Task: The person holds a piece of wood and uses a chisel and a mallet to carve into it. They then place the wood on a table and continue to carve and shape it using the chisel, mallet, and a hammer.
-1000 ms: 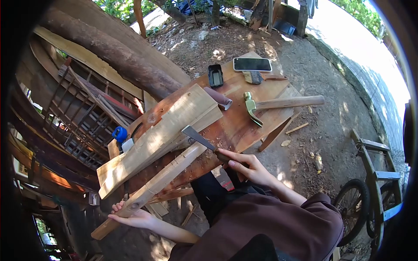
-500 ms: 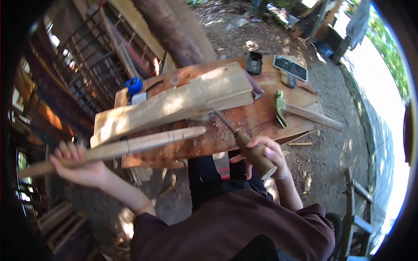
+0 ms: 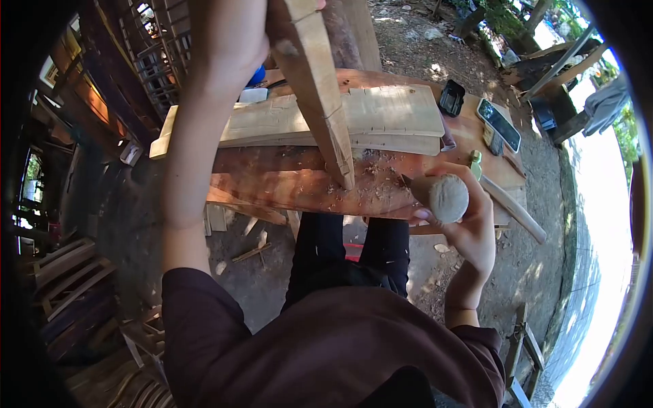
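My left hand is raised near the camera at the top of the view and grips a long wooden piece, held upright with its lower end at the reddish wooden bench. In my right hand is the wooden handle of a chisel-like tool, its round butt facing the camera and its blade mostly hidden. Behind the wooden piece, pale boards lie stacked across the bench. Small wood shavings are scattered on the bench around the piece's lower end.
A hammer lies right of my right hand. Farther back are a phone, a brush-like block and a black case. A blue object sits behind the boards. A wooden frame stands at the lower right.
My left hand has risen and moved right, swinging the wooden piece from nearly level to upright over the bench. My right hand has moved right and turned the tool's butt toward the camera.
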Tool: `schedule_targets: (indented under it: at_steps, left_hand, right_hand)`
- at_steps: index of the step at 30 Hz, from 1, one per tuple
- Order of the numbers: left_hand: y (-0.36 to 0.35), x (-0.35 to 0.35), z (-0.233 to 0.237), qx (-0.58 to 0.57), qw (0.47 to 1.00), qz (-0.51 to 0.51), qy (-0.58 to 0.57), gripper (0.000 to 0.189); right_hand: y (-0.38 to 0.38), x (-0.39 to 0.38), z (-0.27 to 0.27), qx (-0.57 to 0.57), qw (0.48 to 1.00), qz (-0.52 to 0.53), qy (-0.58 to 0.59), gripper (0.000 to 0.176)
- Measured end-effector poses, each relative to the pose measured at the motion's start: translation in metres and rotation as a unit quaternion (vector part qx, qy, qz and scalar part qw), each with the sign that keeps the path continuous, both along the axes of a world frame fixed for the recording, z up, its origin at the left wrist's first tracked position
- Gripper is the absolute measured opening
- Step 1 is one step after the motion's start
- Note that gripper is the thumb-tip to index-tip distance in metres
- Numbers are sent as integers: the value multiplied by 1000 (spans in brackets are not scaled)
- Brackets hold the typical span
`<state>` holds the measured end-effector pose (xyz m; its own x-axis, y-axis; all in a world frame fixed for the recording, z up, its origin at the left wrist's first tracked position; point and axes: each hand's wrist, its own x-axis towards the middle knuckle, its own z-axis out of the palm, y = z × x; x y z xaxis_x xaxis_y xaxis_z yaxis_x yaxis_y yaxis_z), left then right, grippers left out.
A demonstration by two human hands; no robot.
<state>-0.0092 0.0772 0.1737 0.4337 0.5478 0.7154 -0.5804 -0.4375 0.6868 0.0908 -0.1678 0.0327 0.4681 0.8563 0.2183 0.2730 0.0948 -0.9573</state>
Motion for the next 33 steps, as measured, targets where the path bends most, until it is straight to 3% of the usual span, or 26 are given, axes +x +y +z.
schedule_targets:
  at_steps: [1, 2, 5, 6, 7, 8, 12, 14, 16, 18, 22, 24, 25, 30, 33]
  left_hand:
    - [-38, 0, 14, 35, 996, 86, 10, 39]
    - [-28, 4, 8, 84, 995, 60, -6, 39]
    - [-31, 13, 7, 19, 999, 37, -24, 37]
    - [-77, -33, -4, 18, 999, 23, -18, 37]
    - [-26, 18, -1, 16, 1000, 8, -13, 37]
    - [-73, -31, -16, 7, 1000, -3, -5, 36]
    - [-67, -30, -26, 2, 999, -49, 14, 35]
    - [-64, -26, -29, 4, 996, -80, 28, 34]
    - [-64, -22, -29, 11, 992, -116, 41, 33]
    - [33, 8, -23, 19, 986, -155, 55, 32]
    - [20, -14, -21, 28, 970, -228, 79, 31]
    - [28, -19, -22, 30, 963, -255, 84, 30]
    - [35, -26, -19, 32, 959, -267, 85, 30]
    - [35, -23, -13, 47, 941, -325, 82, 28]
    - [46, -27, -11, 52, 928, -360, 83, 27]
  right_hand:
    - [-3, 6, 13, -93, 986, -30, -131, 40]
    - [0, 9, 20, -94, 986, -34, -131, 40]
    - [10, 14, 30, 47, 912, -85, -399, 35]
    - [20, 17, 24, 43, 913, -87, -396, 35]
    - [33, 18, 13, 112, 946, -36, -303, 32]
    - [42, 15, -1, 173, 964, 17, -202, 30]
    - [64, 1, -1, 235, 961, -63, -135, 25]
    - [77, -3, 6, 308, 950, -34, -49, 33]
    - [81, -1, 13, 309, 949, -7, -53, 40]
    - [87, -8, 18, 302, 953, 6, -41, 41]
    - [102, -29, 31, 388, 919, 70, 18, 39]
    - [98, -33, 40, 235, 970, -51, 36, 34]
    - [101, -34, 39, 235, 970, -51, 36, 34]
    - [134, -36, 27, 528, 847, 63, -8, 31]
    - [139, -43, 28, 490, 868, 67, 27, 32]
